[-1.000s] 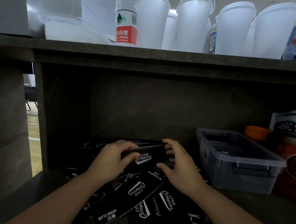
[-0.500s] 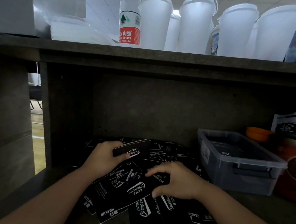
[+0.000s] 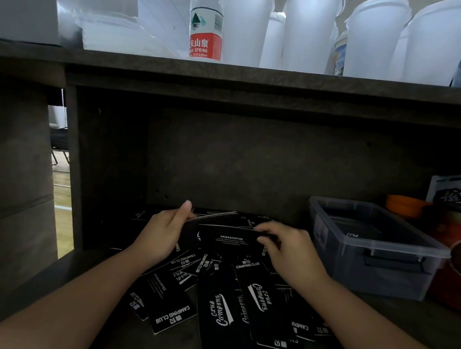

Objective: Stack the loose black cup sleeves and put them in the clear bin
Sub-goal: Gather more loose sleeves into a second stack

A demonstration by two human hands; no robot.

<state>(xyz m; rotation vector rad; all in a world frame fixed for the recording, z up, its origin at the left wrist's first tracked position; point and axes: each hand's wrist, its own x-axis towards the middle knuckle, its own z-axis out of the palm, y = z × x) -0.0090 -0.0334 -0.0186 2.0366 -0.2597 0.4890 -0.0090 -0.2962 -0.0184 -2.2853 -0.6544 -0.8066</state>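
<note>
The left hand (image 3: 164,231) grips the left end of a small stack of black cup sleeves (image 3: 229,237), thumb raised along the stack's upper edge. The right hand (image 3: 290,252) pinches the right end of the same stack between thumb and curled fingers. The stack is held just above a loose pile of sleeves (image 3: 232,306) spread across the lower shelf surface (image 3: 409,325), directly in front of the person. The topmost face shows the print "DRINK&COFFEE". The clear bin (image 3: 375,253) stands to the right of the pile, near the right hand but apart from it; dark sleeves lie in its bottom. On the upper shelf (image 3: 230,74) stand a water bottle (image 3: 206,30) and a row of white cups (image 3: 308,30)
</note>
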